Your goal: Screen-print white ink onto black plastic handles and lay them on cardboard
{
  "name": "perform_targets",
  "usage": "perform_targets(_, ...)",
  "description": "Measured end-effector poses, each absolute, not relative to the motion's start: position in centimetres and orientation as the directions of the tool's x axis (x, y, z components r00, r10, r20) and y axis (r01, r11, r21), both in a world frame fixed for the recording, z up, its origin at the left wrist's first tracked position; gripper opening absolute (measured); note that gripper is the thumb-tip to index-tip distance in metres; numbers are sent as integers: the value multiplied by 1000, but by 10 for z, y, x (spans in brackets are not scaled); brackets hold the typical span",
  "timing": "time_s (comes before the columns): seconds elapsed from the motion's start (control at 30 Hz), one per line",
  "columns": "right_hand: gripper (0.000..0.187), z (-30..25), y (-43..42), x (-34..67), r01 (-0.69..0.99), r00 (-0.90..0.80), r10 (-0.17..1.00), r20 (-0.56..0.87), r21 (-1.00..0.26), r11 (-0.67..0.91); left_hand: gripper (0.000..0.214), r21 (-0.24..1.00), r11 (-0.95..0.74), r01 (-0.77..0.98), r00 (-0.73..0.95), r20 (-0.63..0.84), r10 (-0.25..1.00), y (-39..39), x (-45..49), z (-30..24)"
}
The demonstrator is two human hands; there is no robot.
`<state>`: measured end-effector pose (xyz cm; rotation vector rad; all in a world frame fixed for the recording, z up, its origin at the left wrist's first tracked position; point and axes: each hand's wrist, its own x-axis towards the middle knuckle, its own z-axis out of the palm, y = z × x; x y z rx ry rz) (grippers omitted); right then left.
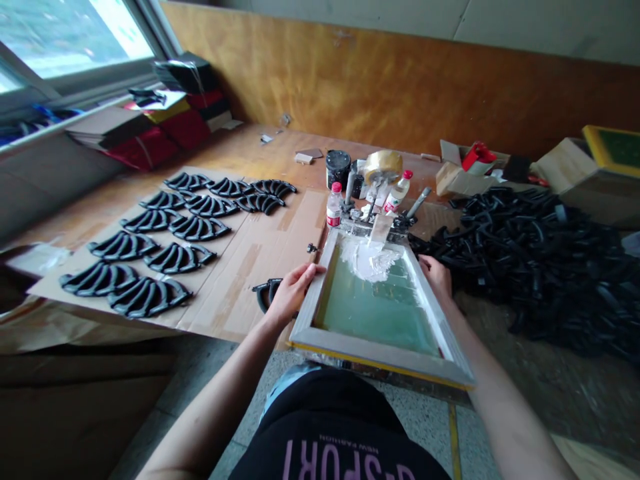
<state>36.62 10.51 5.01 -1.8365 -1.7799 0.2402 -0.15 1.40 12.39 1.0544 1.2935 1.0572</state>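
Note:
A silk-screen frame (pixel 311 312) with a grey border and green mesh lies in front of me. White paste (pixel 367 260) is smeared across the far part of its mesh, where a squeegee-like blade (pixel 381 230) stands. My left hand (pixel 293 292) is closed at the frame's left side, thumb against the edge. On the opposite side, my right hand (pixel 437 275) has its fingers curled at the border, its fingertips partly hidden. A black ribbed part (pixel 269 293) shows beside my left hand, partly covered by the wrist.
Several black ribbed parts (pixel 150 295) sit in rows on cardboard (pixel 235 287) at left. A large heap of black parts (pixel 545 260) covers the right. Behind the frame stand red-capped bottles (pixel 335 205), a black tub (pixel 338 169) and a tape roll (pixel 383 165). Cardboard boxes (pixel 570 167) are farther right.

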Motion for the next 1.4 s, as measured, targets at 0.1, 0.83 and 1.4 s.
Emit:
perform_targets(0.1, 47, 71, 123, 342, 876, -11, 894, 448, -427, 225, 51, 946, 323, 32, 32, -324, 945, 0, -3, 90)
perform_targets(0.83, 11, 89, 88, 270, 678, -689, 711, 139, -221, 701, 68, 923, 366, 123, -51, -362, 931, -4, 1, 30)
perform_targets(1.4, 45, 115, 164, 313, 905, -34, 936, 351, -385, 178, 49, 964, 265, 30, -49, -263, 963, 2, 1, 113)
